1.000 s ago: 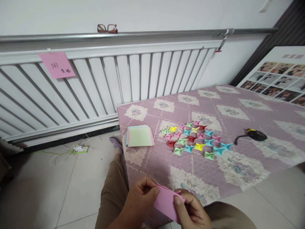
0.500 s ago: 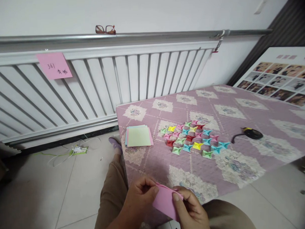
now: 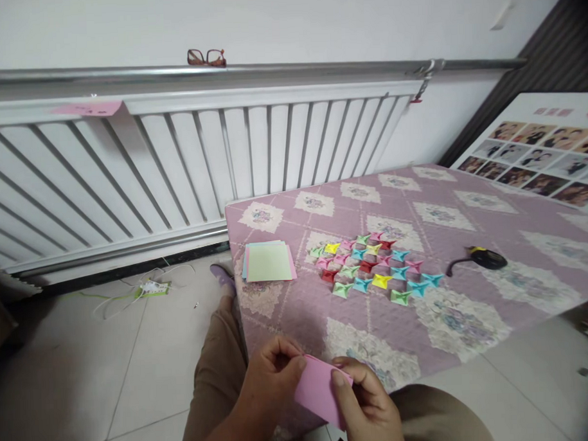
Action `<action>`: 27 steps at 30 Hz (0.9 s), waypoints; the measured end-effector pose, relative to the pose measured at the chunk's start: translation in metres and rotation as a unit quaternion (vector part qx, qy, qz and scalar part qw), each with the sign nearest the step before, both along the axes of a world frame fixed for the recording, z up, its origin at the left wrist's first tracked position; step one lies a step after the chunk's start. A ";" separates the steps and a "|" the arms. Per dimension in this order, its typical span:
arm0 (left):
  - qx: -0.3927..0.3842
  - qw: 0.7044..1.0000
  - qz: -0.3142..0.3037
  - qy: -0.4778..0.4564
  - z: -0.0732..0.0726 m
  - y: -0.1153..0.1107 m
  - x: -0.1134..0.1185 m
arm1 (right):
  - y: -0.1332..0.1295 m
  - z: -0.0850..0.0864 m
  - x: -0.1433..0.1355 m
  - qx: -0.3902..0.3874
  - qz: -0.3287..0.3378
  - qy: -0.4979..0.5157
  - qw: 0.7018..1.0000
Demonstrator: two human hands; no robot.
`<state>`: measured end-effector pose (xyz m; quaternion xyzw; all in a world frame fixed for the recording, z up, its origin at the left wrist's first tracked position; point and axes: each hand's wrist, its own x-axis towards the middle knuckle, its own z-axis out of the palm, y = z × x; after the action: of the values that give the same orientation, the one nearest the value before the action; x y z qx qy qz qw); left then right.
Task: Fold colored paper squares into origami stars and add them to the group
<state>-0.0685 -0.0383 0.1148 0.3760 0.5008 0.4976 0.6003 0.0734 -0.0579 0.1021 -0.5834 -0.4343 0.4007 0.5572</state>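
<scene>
A folded sheet of pink paper point(image 3: 320, 388) is held up over the near edge of the table, between both hands. My left hand point(image 3: 275, 382) pinches its upper left corner between thumb and fingers. My right hand point(image 3: 365, 398) grips the right side, thumb flat on the front and fingers behind. Beyond the hands, several small folded paper pieces point(image 3: 366, 267) in green, yellow, pink, red and blue lie in rows on the tablecloth. To their left is a stack of square coloured paper point(image 3: 270, 261), pale green on top.
A floral mauve tablecloth point(image 3: 302, 317) covers the table. A black coiled object point(image 3: 488, 259) lies at right. Behind stands a white radiator point(image 3: 257, 141), with glasses point(image 3: 206, 57) on the pipe above. A power strip point(image 3: 154, 288) with cables is on the floor.
The pink note on the radiator has lifted up from hanging flat. Both hands keep their grip on the pink paper, whose top edges now sit closer together.
</scene>
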 end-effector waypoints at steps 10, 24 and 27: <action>-0.025 0.997 -0.029 -0.067 -0.005 -0.005 0.000 | 0.002 0.000 -0.002 0.011 -0.008 0.019 1.000; 0.074 0.991 -0.053 0.095 -0.013 -0.004 -0.005 | 0.009 0.004 0.010 -0.015 0.114 -0.016 0.993; 0.116 0.979 -0.070 0.155 -0.013 -0.004 -0.005 | 0.014 0.010 0.013 0.025 0.180 -0.072 0.981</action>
<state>-0.0731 -0.0424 0.1017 0.5492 0.4991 0.4450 0.5013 0.0869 -0.0437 0.1118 -0.5088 -0.5811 0.4402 0.4579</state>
